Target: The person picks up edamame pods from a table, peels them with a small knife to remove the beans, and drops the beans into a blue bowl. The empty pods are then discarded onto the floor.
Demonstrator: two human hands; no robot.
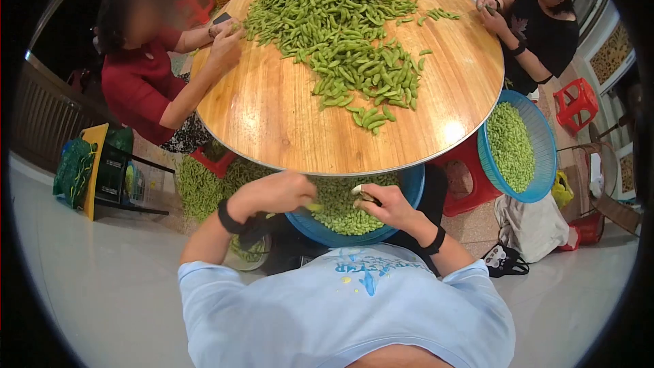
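Over the blue basket (415, 187) of shelled green beans (347, 215), both my hands are held apart, just below the round wooden table's (272, 126) near edge. My left hand (283, 194) is closed, with a green pod (315, 208) at its fingertips. My right hand (387, 204) is closed around a small object with a white end (357, 191) and a dark part; what it is I cannot make out. A large heap of green pods (334, 10) lies on the table, its near tip pointing towards me.
People sit at the table's left (139, 88) and right (545, 24), with another person's hands at the far edge. A second blue basket of beans (511, 150) stands right, near red stools (575, 105). Empty pods (197, 187) cover the floor left.
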